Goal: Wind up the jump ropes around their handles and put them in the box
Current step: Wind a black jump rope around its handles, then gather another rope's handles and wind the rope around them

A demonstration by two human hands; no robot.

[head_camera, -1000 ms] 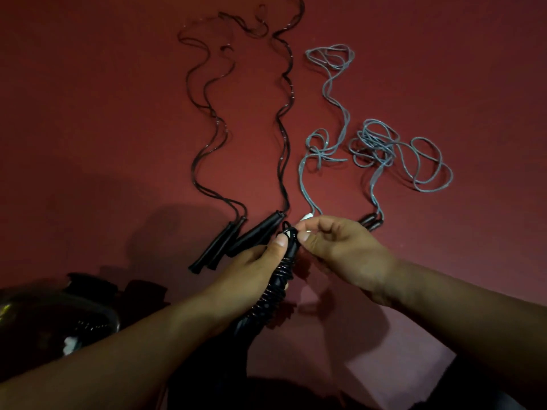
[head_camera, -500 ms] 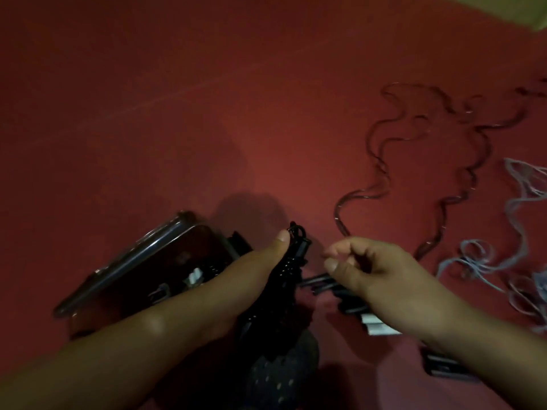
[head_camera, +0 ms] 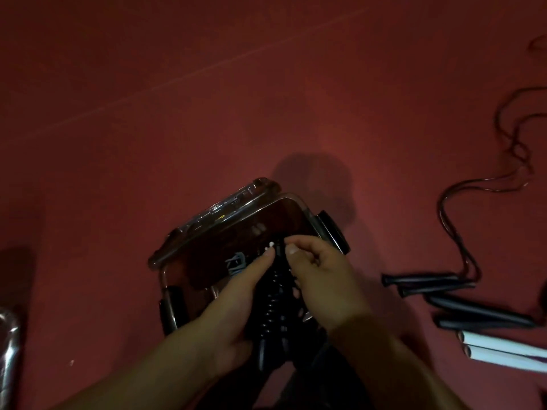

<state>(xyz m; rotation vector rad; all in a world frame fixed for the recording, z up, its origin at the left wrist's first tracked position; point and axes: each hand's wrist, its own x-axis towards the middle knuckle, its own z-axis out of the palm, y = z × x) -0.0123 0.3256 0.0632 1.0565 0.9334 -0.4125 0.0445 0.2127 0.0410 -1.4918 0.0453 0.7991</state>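
Observation:
A black jump rope wound round its handles (head_camera: pixel 276 303) is held over the open clear plastic box (head_camera: pixel 225 223). My left hand (head_camera: pixel 236 300) grips the bundle from the left, thumb near its top. My right hand (head_camera: pixel 319 279) grips it from the right and pinches the top end. Inside the box lies a wound grey rope (head_camera: pixel 235 261). On the red floor to the right lie two pairs of black handles (head_camera: pixel 429 284) with a loose black rope (head_camera: pixel 473 184), and a pair of white handles (head_camera: pixel 503 350).
The box has black latches at its right end (head_camera: pixel 333 232) and left end (head_camera: pixel 171 306). A shiny clear item (head_camera: pixel 9 350) lies at the left edge. Red floor (head_camera: pixel 177 99) stretches beyond the box.
The view swung left, so the box is now under my hands. Both hands carried the wound black rope over the box, and my right hand closed back onto its top end.

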